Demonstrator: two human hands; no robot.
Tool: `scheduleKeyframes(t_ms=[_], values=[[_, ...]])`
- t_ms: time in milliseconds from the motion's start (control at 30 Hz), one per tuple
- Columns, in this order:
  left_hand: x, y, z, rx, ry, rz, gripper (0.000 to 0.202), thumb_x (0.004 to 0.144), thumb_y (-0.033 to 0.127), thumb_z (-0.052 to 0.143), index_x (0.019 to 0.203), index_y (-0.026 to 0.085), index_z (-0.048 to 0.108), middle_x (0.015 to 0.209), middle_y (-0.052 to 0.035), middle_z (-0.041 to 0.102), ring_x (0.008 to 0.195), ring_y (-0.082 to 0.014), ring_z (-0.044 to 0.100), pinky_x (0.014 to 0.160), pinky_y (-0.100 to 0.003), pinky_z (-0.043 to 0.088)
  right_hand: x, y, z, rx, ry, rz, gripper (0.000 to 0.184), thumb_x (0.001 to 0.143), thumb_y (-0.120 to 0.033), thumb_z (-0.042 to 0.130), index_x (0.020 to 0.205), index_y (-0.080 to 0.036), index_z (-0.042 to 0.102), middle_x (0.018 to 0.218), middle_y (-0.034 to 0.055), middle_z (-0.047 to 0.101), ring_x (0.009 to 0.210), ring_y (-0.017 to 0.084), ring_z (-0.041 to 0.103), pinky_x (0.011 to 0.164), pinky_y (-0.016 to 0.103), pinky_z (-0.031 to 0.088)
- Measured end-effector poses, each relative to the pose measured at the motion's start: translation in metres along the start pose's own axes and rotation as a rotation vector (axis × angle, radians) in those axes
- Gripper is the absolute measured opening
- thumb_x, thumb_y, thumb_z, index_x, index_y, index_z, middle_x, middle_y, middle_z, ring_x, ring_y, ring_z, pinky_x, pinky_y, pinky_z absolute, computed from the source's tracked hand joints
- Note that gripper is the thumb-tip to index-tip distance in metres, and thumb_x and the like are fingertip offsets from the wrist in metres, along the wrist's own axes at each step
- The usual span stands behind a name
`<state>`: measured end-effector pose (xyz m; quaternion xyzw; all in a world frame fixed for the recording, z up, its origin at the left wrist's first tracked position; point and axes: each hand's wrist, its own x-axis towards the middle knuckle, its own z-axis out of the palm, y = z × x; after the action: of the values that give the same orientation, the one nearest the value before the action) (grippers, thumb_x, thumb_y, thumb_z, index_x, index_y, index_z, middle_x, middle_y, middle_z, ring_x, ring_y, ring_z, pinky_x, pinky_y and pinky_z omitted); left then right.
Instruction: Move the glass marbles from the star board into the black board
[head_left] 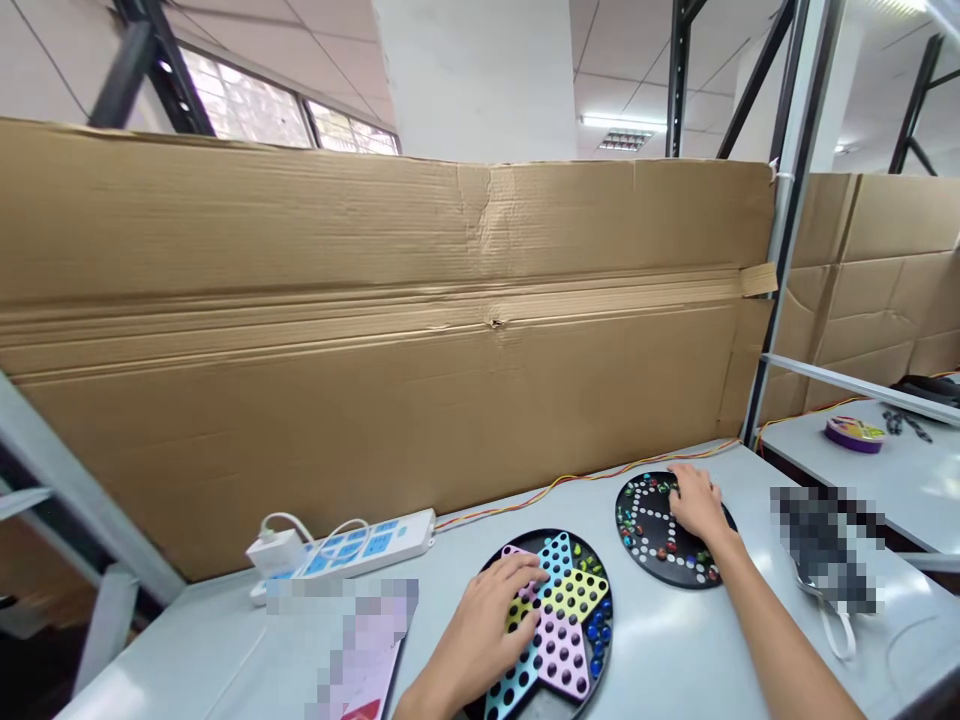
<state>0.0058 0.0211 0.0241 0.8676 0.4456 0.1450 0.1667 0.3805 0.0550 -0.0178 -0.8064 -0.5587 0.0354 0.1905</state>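
My left hand [491,620] rests over the left part of a round Chinese checkers board [566,655], fingers stretched and the thumb apart. The board has a star of pink, blue and yellow points with dark holes. Green marbles [589,560] and blue marbles [598,635] lie in the pockets at its right side. Farther right, my right hand [699,505] reaches to the far right edge of a round black board [656,540] marked with white dots. Coloured marbles sit around that board. The right fingers curl down onto it, and their tips are hidden.
A white power strip [360,548] with a plugged-in charger [276,552] lies at the back left. A purple box [375,640] is in front of it. Cardboard [390,400] walls off the back. A blurred dark item [829,545] with a white cable lies right.
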Motion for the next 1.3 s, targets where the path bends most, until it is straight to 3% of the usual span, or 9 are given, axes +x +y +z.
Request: scheduleKeyframes(t_ms=[167,300,433,633,867,1067,1300], values=[[0.0,-0.003,0.003,0.021,0.01,0.02,0.046,0.079,0.016,0.057,0.12,0.031,0.072,0.143,-0.0023,0.066,0.137,-0.0289,0.057,0.118,-0.049,0.045,0.006,0.017,0.007,0.022,-0.047,0.042,0.062,0.087,-0.01,0.041,0.147,-0.02,0.056,0.153,0.0128,0.052,0.135,0.033,0.048,0.104,0.048,0.04],[0.0,-0.005,0.005,0.017,0.032,0.042,0.044,0.08,0.017,0.058,0.119,0.031,0.072,0.143,-0.0026,0.066,0.136,-0.0285,0.058,0.117,-0.048,0.046,0.008,0.021,0.01,0.017,-0.066,0.019,0.059,0.087,-0.005,0.037,0.137,-0.021,0.063,0.147,0.0114,0.058,0.13,0.031,0.05,0.103,0.049,0.037],[-0.001,-0.008,0.008,0.013,0.03,0.044,0.044,0.081,0.017,0.058,0.121,0.03,0.071,0.144,-0.0036,0.065,0.137,-0.0287,0.056,0.116,-0.049,0.046,0.011,0.025,0.012,0.022,-0.027,0.024,0.047,0.091,-0.01,0.04,0.123,-0.023,0.071,0.135,0.0121,0.066,0.127,0.032,0.052,0.102,0.049,0.036],[0.0,-0.006,0.006,0.021,0.002,0.011,0.045,0.081,0.017,0.059,0.121,0.032,0.071,0.146,-0.002,0.064,0.139,-0.0298,0.055,0.118,-0.052,0.044,0.007,0.022,0.005,0.042,-0.02,0.006,0.038,0.094,-0.018,0.049,0.122,-0.028,0.074,0.128,0.0102,0.069,0.125,0.033,0.053,0.103,0.052,0.034],[0.001,-0.004,0.004,0.025,-0.007,0.005,0.045,0.081,0.017,0.059,0.122,0.032,0.071,0.146,-0.0021,0.064,0.139,-0.0291,0.055,0.118,-0.05,0.044,0.006,0.017,0.003,0.048,0.058,-0.009,0.026,0.096,-0.026,0.055,0.106,-0.028,0.078,0.116,0.0089,0.074,0.118,0.032,0.058,0.102,0.05,0.034],[0.0,-0.004,0.005,0.004,-0.009,-0.001,0.047,0.078,0.016,0.059,0.121,0.031,0.071,0.146,-0.0024,0.063,0.139,-0.0297,0.055,0.119,-0.05,0.043,-0.006,-0.024,-0.001,0.276,0.139,-0.158,0.024,0.096,-0.032,0.055,0.103,-0.026,0.077,0.114,0.0079,0.073,0.116,0.029,0.059,0.104,0.048,0.034],[0.0,-0.003,0.003,0.015,-0.023,-0.001,0.047,0.08,0.017,0.058,0.123,0.031,0.07,0.146,-0.0018,0.063,0.14,-0.0297,0.054,0.119,-0.049,0.044,-0.051,-0.092,0.005,0.448,-0.187,-0.566,0.017,0.094,-0.028,0.061,0.101,-0.025,0.076,0.104,0.0051,0.072,0.106,0.024,0.061,0.1,0.042,0.038]])
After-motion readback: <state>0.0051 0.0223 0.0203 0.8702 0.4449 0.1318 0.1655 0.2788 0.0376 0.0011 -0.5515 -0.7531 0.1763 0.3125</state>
